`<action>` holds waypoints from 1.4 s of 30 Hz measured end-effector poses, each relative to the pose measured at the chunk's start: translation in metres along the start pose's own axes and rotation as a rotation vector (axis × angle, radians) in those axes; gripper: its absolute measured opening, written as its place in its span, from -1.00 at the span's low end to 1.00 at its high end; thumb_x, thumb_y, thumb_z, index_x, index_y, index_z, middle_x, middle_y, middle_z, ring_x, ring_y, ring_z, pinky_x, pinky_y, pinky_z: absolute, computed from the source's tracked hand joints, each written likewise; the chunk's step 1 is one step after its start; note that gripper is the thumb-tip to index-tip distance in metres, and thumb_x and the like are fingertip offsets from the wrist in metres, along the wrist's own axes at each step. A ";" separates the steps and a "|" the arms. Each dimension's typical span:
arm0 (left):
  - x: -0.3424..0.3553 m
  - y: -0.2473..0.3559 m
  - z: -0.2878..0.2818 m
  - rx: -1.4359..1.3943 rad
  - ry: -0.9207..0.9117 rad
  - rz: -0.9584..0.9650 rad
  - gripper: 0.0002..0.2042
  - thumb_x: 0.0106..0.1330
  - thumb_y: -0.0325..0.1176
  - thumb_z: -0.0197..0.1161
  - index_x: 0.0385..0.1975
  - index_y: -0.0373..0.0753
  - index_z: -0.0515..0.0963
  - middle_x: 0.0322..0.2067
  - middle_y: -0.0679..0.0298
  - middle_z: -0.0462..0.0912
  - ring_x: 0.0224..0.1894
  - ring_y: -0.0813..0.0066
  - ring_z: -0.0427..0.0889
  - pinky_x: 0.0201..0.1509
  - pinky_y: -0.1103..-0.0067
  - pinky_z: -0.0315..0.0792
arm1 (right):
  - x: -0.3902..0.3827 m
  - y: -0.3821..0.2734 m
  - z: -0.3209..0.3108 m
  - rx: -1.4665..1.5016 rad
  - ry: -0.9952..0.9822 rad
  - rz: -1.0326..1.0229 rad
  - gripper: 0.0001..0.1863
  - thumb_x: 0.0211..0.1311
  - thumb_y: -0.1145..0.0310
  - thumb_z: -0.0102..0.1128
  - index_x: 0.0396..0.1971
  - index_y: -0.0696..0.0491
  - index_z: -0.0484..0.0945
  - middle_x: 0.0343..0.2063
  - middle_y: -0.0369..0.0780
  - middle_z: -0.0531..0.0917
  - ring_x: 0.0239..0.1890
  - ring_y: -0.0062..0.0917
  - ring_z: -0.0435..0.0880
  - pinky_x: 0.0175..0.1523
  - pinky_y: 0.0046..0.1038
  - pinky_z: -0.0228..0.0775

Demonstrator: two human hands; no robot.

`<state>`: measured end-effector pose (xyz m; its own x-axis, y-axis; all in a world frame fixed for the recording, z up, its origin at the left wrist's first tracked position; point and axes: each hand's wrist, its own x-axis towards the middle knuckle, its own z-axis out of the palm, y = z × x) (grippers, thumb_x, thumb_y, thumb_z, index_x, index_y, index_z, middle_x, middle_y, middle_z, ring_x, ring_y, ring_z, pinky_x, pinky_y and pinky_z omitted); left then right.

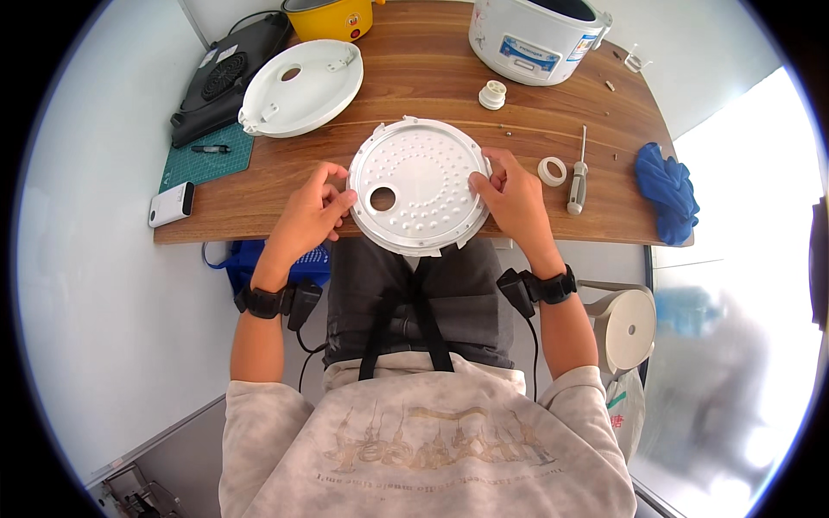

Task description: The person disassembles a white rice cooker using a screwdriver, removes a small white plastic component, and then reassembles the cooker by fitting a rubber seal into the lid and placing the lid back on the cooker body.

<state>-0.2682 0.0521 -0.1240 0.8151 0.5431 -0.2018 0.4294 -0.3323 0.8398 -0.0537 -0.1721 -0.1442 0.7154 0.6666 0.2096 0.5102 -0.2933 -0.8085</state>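
A round, dimpled inner lid (423, 186) of pale metal, with one round hole at its lower left, is held at the table's front edge. My right hand (515, 197) pinches its right rim, thumb on top and fingers at the edge. On the opposite rim, my left hand (313, 210) is closed with thumb and fingertips at the edge; part of its grip is hidden. Beyond the lid lies a white oval outer cover (315, 95) with a hole. A small white ribbed cap (492, 95) stands behind, and a white ring (552, 171) lies beside my right hand.
A screwdriver (578, 186) and a blue cloth (667, 194) lie to the right. At the back stand a white rice cooker body (527, 56) and a yellow pot (328, 19). A black cooktop (220, 82), a green mat (233, 161) and a power bank (171, 205) are on the left.
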 end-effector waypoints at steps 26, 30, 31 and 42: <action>-0.003 -0.011 -0.002 -0.183 -0.011 0.040 -0.70 0.43 -0.23 0.31 0.01 -0.25 0.51 -0.35 0.34 0.61 -0.41 0.68 0.53 -0.51 0.69 0.47 | 0.000 0.012 -0.005 0.214 -0.053 0.141 -0.63 0.27 0.41 0.32 0.08 0.12 0.64 -0.60 -0.38 0.49 -0.56 -0.75 0.42 -0.45 -0.59 0.34; 0.000 -0.012 -0.001 -0.173 -0.006 0.031 -0.70 0.43 -0.24 0.31 0.03 -0.25 0.52 -0.35 0.34 0.61 -0.43 0.69 0.53 -0.53 0.70 0.45 | -0.001 0.005 -0.008 0.311 -0.051 0.216 -0.69 0.35 0.41 0.25 0.06 0.12 0.65 -0.56 -0.40 0.55 -0.59 -0.80 0.45 -0.54 -0.66 0.34; 0.001 -0.011 -0.001 -0.170 -0.004 0.032 -0.70 0.43 -0.24 0.30 0.03 -0.25 0.52 -0.35 0.35 0.61 -0.44 0.69 0.52 -0.54 0.70 0.45 | -0.001 0.005 -0.008 0.325 -0.042 0.223 -0.70 0.37 0.41 0.24 0.05 0.12 0.65 -0.55 -0.40 0.56 -0.59 -0.80 0.46 -0.56 -0.68 0.34; -0.001 -0.010 0.004 -0.161 0.038 0.026 -0.69 0.49 -0.26 0.22 0.14 -0.20 0.54 -0.35 0.40 0.58 -0.43 0.74 0.50 -0.57 0.76 0.39 | 0.000 0.010 -0.009 0.385 -0.061 0.254 -0.83 0.38 0.44 0.18 -0.16 0.21 0.64 -0.52 -0.34 0.62 -0.56 -0.77 0.53 -0.50 -0.64 0.44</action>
<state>-0.2718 0.0517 -0.1340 0.8084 0.5658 -0.1624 0.3382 -0.2207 0.9149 -0.0444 -0.1816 -0.1475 0.7592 0.6493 -0.0448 0.1002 -0.1846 -0.9777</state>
